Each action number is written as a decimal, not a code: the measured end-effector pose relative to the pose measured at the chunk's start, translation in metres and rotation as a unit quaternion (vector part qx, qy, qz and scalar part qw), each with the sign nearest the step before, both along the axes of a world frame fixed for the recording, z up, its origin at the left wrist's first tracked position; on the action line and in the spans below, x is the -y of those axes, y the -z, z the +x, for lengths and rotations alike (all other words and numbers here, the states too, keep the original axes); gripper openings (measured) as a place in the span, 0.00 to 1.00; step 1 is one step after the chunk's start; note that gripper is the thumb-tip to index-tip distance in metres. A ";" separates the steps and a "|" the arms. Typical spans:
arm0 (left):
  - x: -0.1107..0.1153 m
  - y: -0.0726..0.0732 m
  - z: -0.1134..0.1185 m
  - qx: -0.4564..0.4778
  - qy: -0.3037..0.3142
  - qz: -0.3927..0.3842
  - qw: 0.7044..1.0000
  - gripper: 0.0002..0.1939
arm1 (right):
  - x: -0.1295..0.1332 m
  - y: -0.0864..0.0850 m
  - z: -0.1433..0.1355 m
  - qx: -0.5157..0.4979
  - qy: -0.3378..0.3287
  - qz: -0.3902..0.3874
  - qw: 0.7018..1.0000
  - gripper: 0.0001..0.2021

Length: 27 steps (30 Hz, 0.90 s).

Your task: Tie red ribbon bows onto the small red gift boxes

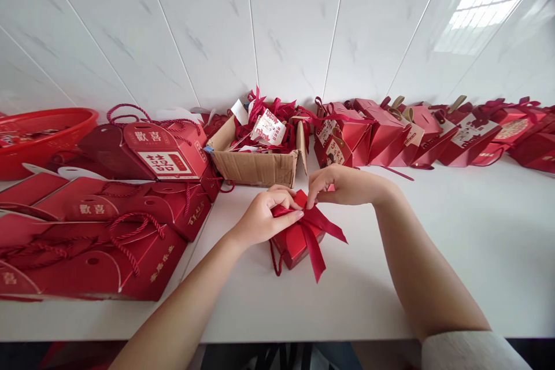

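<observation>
Left hand (259,218) clamps ribbon (315,254) against red box (296,244) | right hand (347,185), fingertips together, catch unclear | box likely light, crushable — hold sides | ribbon probably soft, slippery

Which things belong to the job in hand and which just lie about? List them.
In use:
left hand
right hand
red ribbon
small red box under it
likely also the cardboard box of ribbons and tags

Lying about:
row of red boxes, right
corded red boxes, left
red basket
</observation>
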<state>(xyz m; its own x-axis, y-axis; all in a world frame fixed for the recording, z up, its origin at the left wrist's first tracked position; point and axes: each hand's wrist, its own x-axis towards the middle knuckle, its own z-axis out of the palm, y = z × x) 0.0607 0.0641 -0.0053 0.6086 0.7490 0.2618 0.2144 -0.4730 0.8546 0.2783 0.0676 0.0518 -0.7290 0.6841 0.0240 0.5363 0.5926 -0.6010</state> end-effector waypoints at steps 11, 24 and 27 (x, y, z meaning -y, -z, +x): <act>0.005 0.002 0.009 0.025 -0.083 -0.049 0.995 0.23 | 0.002 0.000 -0.004 -0.015 0.045 0.008 0.999 0.03; 0.003 0.005 0.006 0.011 -0.056 -0.033 0.998 0.24 | -0.001 -0.003 0.008 0.000 0.105 -0.008 0.994 0.06; 0.002 0.005 0.006 0.027 -0.061 -0.051 0.996 0.22 | -0.001 -0.002 0.009 -0.009 0.099 -0.021 0.995 0.09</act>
